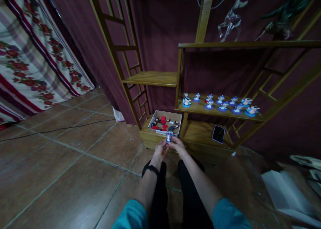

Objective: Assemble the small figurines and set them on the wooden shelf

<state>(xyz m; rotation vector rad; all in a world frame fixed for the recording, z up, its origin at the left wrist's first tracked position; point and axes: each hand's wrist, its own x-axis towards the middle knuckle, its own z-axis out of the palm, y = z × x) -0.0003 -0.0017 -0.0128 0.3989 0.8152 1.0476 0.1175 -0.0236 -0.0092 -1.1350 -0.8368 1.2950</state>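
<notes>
Between my two hands, in front of the box, is a small blue-and-white figurine [169, 137]. My left hand [162, 148] grips it from the left, and a dark band circles that wrist. On its other side, the fingers of my right hand [177, 144] close on the same figurine. Just beyond my hands, a shallow cardboard box [167, 132] rests on the low shelf, with several small figures and red round bases [163, 122] lying inside. Several similar figurines on blue and purple bases [209, 104] stand in two rows on the middle shelf to the right.
A tablet-like device [218, 134] lies on the bottom shelf [195, 132]. The upper shelf bears a clear deer figure [231, 20] and a dark green statue [283, 18]. A cable [50, 131] crosses the tiled floor at left. A white box [286, 192] sits at lower right.
</notes>
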